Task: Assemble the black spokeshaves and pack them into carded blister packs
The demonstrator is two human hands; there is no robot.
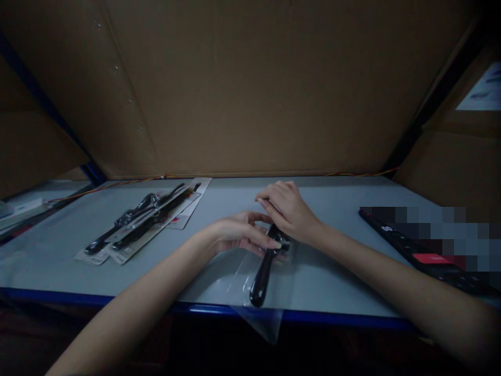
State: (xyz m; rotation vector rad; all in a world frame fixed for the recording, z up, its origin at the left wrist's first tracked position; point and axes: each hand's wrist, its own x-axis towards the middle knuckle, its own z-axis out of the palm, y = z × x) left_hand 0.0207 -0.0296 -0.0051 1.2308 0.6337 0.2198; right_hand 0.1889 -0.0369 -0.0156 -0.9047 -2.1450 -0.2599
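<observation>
A black spokeshave (261, 279) lies at a slant near the table's front edge, inside a clear plastic bag (241, 279). The bag's lower corner hangs over the edge. My left hand (246, 235) grips the tool's middle, thumb on top and fingers partly hidden beneath. Just above it, my right hand (287, 209) bends over the far end of the spokeshave, its fingers close together and pointing left. Whatever is under those fingers is hidden. Several black spokeshaves (135, 219) on white cards lie in a loose pile to the left.
The grey tabletop (156, 279) has a blue front rail (207, 308). Brown cardboard (250, 94) closes off the back. A thin red and yellow cable (113, 184) runs along the rear edge. At right sits a black item with a red patch (432, 258), partly blurred out.
</observation>
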